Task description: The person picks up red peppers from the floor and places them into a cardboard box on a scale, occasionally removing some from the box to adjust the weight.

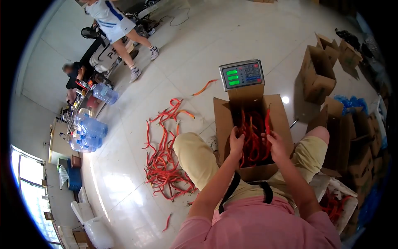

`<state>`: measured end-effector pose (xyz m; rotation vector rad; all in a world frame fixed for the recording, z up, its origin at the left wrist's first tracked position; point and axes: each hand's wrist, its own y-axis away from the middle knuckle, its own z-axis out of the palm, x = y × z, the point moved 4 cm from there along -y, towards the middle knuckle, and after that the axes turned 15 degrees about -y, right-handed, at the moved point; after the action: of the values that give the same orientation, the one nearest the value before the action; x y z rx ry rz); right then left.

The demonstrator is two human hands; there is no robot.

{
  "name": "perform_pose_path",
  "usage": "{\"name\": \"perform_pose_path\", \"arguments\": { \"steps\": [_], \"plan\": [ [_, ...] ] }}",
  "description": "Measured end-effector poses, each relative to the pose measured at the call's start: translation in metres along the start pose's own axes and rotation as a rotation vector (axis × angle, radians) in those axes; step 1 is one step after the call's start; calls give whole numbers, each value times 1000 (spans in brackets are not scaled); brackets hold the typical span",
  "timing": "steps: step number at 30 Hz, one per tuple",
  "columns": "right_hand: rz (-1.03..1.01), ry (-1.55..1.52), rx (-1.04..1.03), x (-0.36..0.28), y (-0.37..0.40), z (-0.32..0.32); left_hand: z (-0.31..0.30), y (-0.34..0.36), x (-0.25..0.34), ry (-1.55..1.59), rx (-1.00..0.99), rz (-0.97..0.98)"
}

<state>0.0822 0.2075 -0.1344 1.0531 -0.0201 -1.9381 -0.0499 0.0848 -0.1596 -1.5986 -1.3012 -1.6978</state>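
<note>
An open cardboard box (pixel 224 120) stands between my knees, with long red chili peppers (pixel 253 141) heaped inside. My right hand (pixel 275 145) is over the box's right side, fingers closed on a red chili pepper (pixel 268 119) that points upward. At the box's left side, my left hand (pixel 236 143) has its fingers curled beside the peppers; what they hold, if anything, is hidden. Just beyond the box, a scale display (pixel 241 74) shows lit green digits.
Loose red peppers (pixel 166 170) lie on the floor to the left. Cardboard boxes (pixel 318 74) stand at the right, above a white foam box (pixel 350 203) holding red peppers. Water jugs (pixel 89 128) line the left wall. A person in white (pixel 110 20) walks at the far left; another person (pixel 74 72) is behind.
</note>
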Motion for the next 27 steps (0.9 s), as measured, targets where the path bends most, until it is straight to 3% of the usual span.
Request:
{"name": "perform_pose_path", "arguments": {
  "steps": [2,6,7,11,16,17,19,21,23,26,27],
  "plan": [
    [15,26,-31,7,-2,-5,-3,11,5,-198,-55,113],
    [25,16,-39,19,-8,-12,-6,27,0,-108,-287,85],
    [34,14,-38,18,-8,-12,-9,28,0,-115,-261,228],
    [21,37,-35,4,-7,-3,-39,47,18,-72,-153,113],
    [25,12,-121,-12,-10,9,-88,62,43,-2,30,122],
    [48,9,-123,-11,-10,12,-96,64,50,91,43,253],
    [76,82,-95,-5,-16,9,-120,69,57,163,151,208],
    [-28,325,-14,17,-35,-22,-144,72,66,299,209,199],
    [-32,488,72,29,-45,-43,-166,75,68,511,142,211],
    [-30,436,30,40,-53,-56,-199,78,59,772,30,312],
    [-12,423,8,39,-51,-53,-212,72,40,889,-120,389]
  ]
}}
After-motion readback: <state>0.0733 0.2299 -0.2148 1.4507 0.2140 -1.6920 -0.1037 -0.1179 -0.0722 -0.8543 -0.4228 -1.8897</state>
